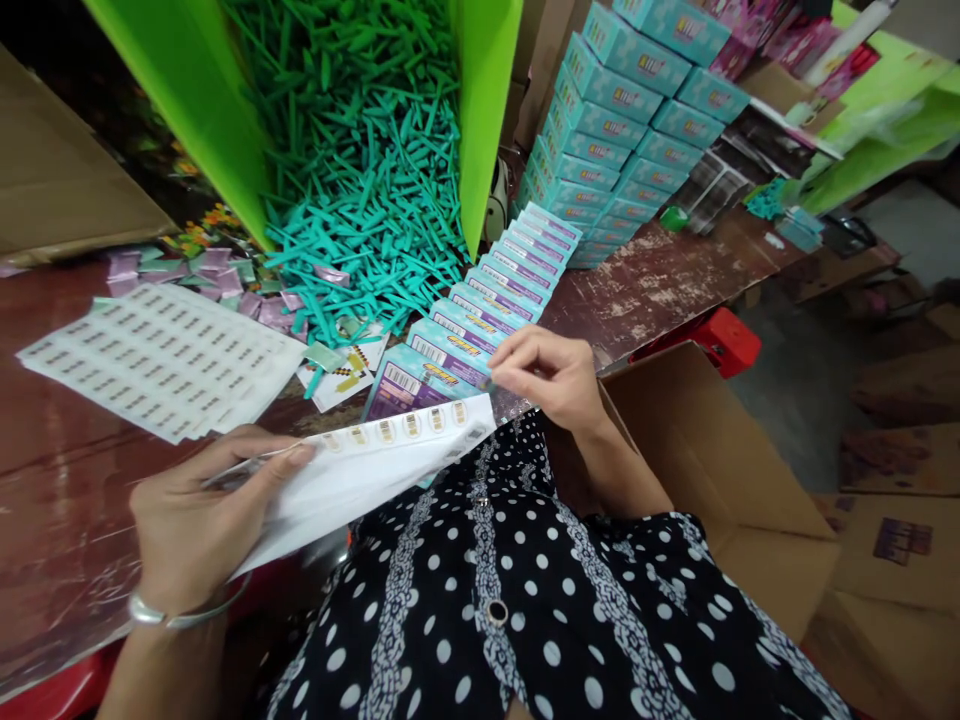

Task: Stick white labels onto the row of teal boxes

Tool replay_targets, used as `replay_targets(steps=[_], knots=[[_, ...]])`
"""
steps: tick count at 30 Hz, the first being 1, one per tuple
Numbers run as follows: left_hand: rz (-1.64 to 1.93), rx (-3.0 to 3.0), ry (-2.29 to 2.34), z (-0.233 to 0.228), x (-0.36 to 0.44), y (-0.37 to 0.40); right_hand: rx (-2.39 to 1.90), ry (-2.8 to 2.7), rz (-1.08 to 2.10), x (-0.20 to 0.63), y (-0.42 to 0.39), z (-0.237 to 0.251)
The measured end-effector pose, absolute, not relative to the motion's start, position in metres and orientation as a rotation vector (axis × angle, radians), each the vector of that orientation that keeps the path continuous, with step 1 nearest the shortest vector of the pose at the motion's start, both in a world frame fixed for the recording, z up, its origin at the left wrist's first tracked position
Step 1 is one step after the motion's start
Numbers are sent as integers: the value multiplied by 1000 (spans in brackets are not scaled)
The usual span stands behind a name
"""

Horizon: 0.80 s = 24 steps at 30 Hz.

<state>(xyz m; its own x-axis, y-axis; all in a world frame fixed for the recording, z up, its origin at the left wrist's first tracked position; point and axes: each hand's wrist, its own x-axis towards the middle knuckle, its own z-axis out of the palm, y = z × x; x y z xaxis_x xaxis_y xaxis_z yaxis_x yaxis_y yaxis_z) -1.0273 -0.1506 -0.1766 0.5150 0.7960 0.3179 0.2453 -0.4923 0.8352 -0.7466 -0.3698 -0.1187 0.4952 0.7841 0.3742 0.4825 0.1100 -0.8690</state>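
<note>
One sticker sheet [360, 470], by the near edge of the table [622, 310], is stretching lengthwise from the pinching left hand [202, 495] toward the right hand [559, 380], whose fingertips are nearly meeting beside fanned boxes [487, 310], any hold unclear

Held tilted on the near side: white sheet [360, 480] with oval barcode stickers [412, 424]. Overlapping in a row toward far right: turquoise-and-purple boxes [480, 312].
</note>
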Motion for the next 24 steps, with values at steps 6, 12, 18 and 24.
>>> replay_targets(steps=[6,12,18,24], knots=[[996,2012,505,-168,-1025,-153,-1680,-975,354,-741,-327,-128],[909,2001,455,-168,-1021,-153,-1803,-1015,327,-742,-314,-140],[884,2014,415,-173,-1017,-152,-1904,-1135,196,-742,-312,-148],[943,2036,366,-172,-1017,-154,-1929,-1252,89,-747,-328,-143]])
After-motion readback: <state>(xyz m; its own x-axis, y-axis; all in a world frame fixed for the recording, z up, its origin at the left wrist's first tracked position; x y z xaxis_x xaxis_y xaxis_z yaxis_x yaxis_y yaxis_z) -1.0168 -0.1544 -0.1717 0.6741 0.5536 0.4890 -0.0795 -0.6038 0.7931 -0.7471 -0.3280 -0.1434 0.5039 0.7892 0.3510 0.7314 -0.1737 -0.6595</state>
